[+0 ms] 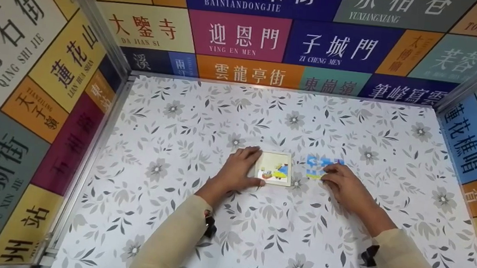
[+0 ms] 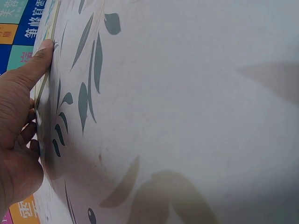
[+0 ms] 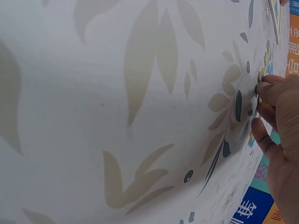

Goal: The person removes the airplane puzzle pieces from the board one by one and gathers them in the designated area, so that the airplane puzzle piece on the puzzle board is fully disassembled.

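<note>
A small square puzzle tray (image 1: 271, 161) with a pale border lies flat on the table, a few coloured pieces fitted along its lower part. My left hand (image 1: 237, 171) holds it by its left side, thumb at the lower edge and fingers at the upper left corner. To the right, a cluster of blue and yellow jigsaw pieces (image 1: 316, 162) lies on the cloth. Over their right side, my right hand (image 1: 347, 188) pinches a small puzzle piece (image 3: 260, 100), mostly hidden by the fingertips. In the left wrist view, the left thumb stretches along the tray's edge (image 2: 43, 88).
A white tablecloth (image 1: 223, 110) with grey flowers and leaves covers the table. Colourful panels (image 1: 237, 35) with printed characters stand along the back, left and right sides. A dark strap device (image 1: 210, 225) sits on the left wrist, another (image 1: 369, 255) on the right.
</note>
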`<state>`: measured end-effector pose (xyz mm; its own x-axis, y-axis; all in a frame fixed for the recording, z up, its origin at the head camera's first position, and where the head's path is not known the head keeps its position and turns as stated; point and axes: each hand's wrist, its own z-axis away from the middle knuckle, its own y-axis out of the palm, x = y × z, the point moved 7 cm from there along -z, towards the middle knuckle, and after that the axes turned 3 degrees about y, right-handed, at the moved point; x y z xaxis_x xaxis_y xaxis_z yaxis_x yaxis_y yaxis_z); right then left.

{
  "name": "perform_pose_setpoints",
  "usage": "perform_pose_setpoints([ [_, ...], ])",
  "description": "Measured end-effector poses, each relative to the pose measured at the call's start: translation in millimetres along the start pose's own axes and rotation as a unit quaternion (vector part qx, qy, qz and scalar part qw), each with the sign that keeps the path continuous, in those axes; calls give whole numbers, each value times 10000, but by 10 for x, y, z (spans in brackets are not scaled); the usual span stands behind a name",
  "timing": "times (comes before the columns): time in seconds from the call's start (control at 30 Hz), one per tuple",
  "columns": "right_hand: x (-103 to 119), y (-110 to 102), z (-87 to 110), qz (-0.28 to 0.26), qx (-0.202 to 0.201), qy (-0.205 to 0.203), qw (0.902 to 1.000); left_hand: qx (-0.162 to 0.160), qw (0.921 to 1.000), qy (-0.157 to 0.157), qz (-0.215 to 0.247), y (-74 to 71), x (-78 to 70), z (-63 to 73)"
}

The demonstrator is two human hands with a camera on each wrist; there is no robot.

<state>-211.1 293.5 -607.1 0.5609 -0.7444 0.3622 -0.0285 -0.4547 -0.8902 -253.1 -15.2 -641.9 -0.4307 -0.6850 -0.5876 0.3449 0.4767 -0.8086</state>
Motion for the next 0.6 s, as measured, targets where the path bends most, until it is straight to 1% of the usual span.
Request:
perform_pose_setpoints([
  [0.37, 4, -5, -7, -40, -47, -136, 9999, 19, 10000, -25, -71, 8, 5, -10],
  [0.6, 18, -5, -9, 19, -64, -161, 9998, -26, 10000, 41, -21, 8, 10, -10],
])
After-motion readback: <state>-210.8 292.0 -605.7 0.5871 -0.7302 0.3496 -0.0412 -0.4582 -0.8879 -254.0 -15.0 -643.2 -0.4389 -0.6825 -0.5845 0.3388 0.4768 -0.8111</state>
